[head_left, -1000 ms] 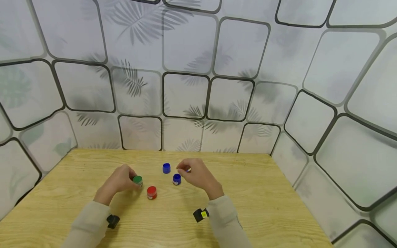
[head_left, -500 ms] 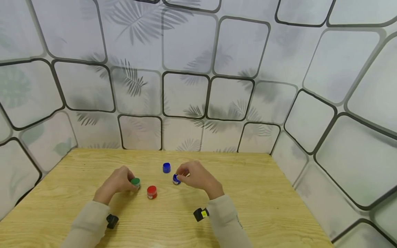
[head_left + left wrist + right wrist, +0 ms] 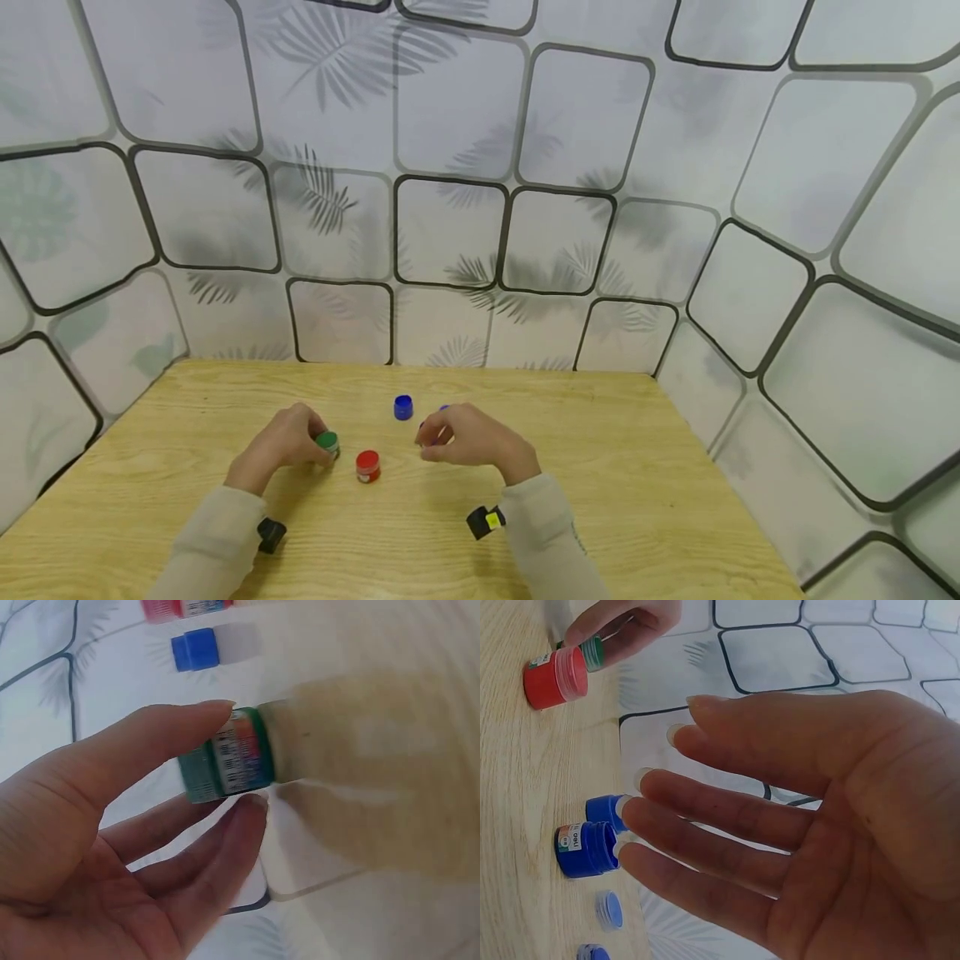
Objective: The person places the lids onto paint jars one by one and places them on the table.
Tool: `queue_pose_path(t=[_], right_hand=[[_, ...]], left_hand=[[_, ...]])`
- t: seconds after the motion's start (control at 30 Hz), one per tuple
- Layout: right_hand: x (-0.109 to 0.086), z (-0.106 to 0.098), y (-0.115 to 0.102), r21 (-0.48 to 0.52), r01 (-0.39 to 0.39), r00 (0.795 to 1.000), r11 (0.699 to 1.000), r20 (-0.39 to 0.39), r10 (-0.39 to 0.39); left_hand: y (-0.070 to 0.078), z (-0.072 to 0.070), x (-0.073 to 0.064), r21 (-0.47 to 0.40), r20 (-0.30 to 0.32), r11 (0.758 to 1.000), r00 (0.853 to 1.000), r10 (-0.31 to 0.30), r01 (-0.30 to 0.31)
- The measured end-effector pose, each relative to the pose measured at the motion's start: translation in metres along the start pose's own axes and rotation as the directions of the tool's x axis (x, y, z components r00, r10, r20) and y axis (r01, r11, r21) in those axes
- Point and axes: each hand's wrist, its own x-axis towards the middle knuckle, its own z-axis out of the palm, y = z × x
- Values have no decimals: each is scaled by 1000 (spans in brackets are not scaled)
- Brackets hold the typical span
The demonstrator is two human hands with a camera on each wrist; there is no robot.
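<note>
My left hand [image 3: 285, 437] grips a small green paint jar [image 3: 229, 754] between thumb and fingers, on the table's left side. Its lid faces up in the head view. My right hand [image 3: 472, 435] hovers over a dark blue jar [image 3: 577, 850] with a paper label, most of it hidden behind the fingers in the head view. Seen from the right wrist, the fingers [image 3: 705, 832] are loosely extended with nothing between them, and the thumb lies near the index fingertip. A red jar [image 3: 367, 467] with its lid on stands between the hands.
Another blue jar [image 3: 403, 407] stands farther back on the wooden table [image 3: 600, 500]. A pale translucent blue cap [image 3: 610, 910] and a darker blue piece [image 3: 592, 952] lie beyond the labelled jar. A patterned wall covering [image 3: 450, 325] rises behind the table.
My left hand has shifted the green jar slightly left and nearer to me. My right hand has moved left and a little nearer, now covering most of the labelled blue jar.
</note>
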Motion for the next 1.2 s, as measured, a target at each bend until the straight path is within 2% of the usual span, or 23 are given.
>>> queue_pose_path(t=[0.2, 0.3, 0.4, 0.57, 0.8, 0.9, 1.07, 1.2], right_hand=[[-1, 0, 3, -2, -8, 1000, 1000, -2, 8], [-2, -5, 7, -14, -15, 1000, 1000, -21, 14], [-5, -9, 13, -12, -41, 997, 999, -61, 41], [-11, -15, 23, 12, -103, 986, 995, -134, 104], [-15, -18, 31, -11, -180, 965, 984, -198, 174], [-13, -16, 36, -24, -198, 958, 980, -214, 189], [-10, -12, 45, -14, -217, 948, 976, -243, 207], [-9, -7, 54, -12, -243, 939, 970, -254, 232]], left_hand=[[16, -14, -8, 73, -38, 996, 998, 44, -41], [34, -19, -13, 58, -35, 995, 996, 85, -83], [54, -18, -18, 21, -24, 993, 993, 117, -117], [80, 0, -16, -24, -11, 990, 990, 142, -142], [103, 37, 4, -30, 4, 988, 988, 152, -152], [109, 49, 15, -6, -20, 990, 989, 144, -144], [112, 63, 32, 36, -64, 995, 994, 94, -92], [111, 71, 43, 43, -60, 998, 997, 45, -42]])
